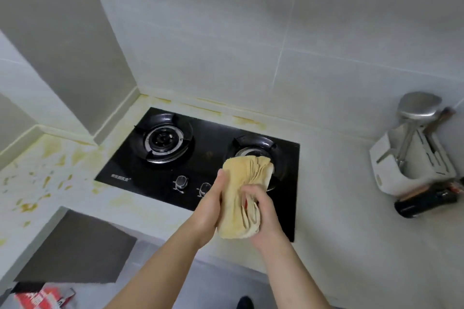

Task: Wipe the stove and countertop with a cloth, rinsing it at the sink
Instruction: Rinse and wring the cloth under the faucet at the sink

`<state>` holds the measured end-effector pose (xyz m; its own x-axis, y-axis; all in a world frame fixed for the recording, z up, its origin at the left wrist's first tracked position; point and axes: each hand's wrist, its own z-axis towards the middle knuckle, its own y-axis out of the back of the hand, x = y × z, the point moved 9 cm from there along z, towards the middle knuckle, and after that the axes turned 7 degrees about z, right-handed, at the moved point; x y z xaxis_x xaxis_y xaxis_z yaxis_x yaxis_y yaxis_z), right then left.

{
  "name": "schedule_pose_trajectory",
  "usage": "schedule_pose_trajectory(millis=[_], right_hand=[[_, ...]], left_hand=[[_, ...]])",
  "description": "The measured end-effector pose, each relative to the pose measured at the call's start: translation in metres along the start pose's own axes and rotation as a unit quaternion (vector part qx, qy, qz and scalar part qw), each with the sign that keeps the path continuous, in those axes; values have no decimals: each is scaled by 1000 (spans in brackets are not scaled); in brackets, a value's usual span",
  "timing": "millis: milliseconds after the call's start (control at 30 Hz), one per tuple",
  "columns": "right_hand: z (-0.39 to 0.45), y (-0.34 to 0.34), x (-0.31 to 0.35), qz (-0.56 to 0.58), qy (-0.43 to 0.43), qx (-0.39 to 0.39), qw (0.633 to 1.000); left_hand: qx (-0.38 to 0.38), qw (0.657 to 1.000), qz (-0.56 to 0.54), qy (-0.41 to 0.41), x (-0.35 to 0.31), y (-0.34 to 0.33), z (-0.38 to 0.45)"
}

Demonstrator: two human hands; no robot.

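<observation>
A bunched yellow cloth is held in the air over the front right of the black two-burner stove. My left hand grips the cloth's left side. My right hand clasps its lower right folds. The cloth hides part of the right burner; the left burner and two knobs show. The pale countertop surrounds the stove, with yellow-brown stains spattered on its left part and along the back edge. No sink is in view.
A white utensil holder with a metal ladle stands at the far right corner, and a dark bottle lies on its side in front of it. Tiled walls close off the back and left. A red and white package lies on the floor.
</observation>
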<state>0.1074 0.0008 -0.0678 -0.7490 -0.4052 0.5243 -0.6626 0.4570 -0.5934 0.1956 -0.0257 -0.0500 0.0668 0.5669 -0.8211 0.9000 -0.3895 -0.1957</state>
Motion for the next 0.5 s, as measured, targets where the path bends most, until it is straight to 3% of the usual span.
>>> schedule_pose_trajectory(millis=[100,200,333,433,500], right_hand=[[-2,-80,-42,-33,14,32,999],[-3,-139,-68,-122,88,39,988],[-20,-263,-139,-287,158,110,938],[-24,-327,-194,-350,141,175,910],[-23,-362,-247,-369,78,217,900]], left_hand=[[-35,997,-54,-41,-18,72,-50],[-57,994,-65,-63,-30,130,-93],[-126,982,-60,-126,-44,266,-178],[-166,972,-46,-157,-41,339,-227],[-223,961,-32,-159,-29,391,-262]])
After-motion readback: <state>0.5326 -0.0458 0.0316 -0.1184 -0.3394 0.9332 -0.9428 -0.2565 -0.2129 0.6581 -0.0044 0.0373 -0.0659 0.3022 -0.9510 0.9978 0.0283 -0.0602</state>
